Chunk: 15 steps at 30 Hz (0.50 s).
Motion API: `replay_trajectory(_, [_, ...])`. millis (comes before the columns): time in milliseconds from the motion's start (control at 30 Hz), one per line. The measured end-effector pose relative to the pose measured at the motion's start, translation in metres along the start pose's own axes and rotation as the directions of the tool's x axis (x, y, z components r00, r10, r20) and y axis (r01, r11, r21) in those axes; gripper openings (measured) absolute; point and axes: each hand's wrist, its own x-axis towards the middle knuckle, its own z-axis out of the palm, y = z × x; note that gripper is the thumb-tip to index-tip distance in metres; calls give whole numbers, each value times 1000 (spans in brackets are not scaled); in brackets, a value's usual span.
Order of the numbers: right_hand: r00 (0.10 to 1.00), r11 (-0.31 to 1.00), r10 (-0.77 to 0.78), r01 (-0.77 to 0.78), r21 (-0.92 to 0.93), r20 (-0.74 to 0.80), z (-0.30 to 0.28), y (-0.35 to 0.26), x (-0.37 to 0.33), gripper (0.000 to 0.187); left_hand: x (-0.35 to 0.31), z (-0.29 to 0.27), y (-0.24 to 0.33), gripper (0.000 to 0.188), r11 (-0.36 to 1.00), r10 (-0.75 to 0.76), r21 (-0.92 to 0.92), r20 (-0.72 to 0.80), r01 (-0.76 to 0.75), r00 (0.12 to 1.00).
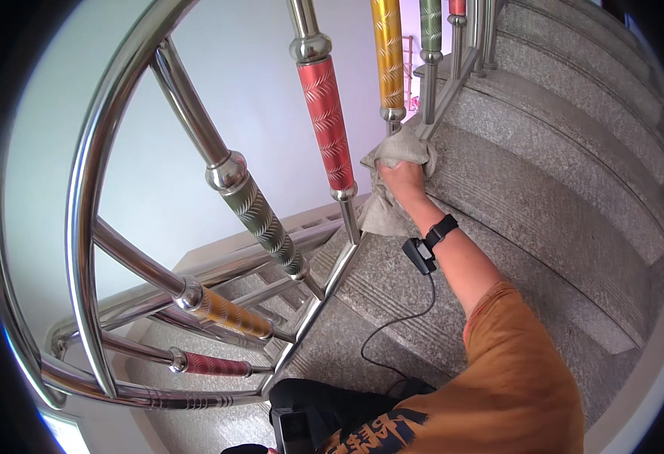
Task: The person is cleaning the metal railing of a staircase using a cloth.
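Note:
My right hand (402, 180) is closed on a grey-beige cloth (385, 214), bunched at the foot of the yellow baluster (389, 57). Part of the cloth is wrapped toward the post's metal base and part hangs over the stair edge. A black band circles my right wrist, and a small black device (420, 256) with a cable (377, 333) hangs beside it. My left hand does not show.
Curved grey speckled stone steps (528, 174) rise to the right. A steel handrail (82, 181) sweeps along the left, with red (326, 125), green (264, 219) and yellow balusters. My dark-trousered leg (317, 401) and a dark rectangular device (295, 431) are at the bottom.

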Motion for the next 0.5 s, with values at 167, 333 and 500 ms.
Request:
replay_trajectory(167, [986,966,47,-85,243,159,-23,-6,14,40,-5,7,-1,42,1000,-9,-4,-22,9,1000])
replay_trajectory(333, [966,815,257,-201,544,-28,-46,-2,54,65,-4,18,4,41,999,20,47,-1,-20,1000])
replay_trajectory(500, [929,890,365,-327,318,-66,-28,41,129,100,-11,25,10,40,995,59,77,-7,-58,998])
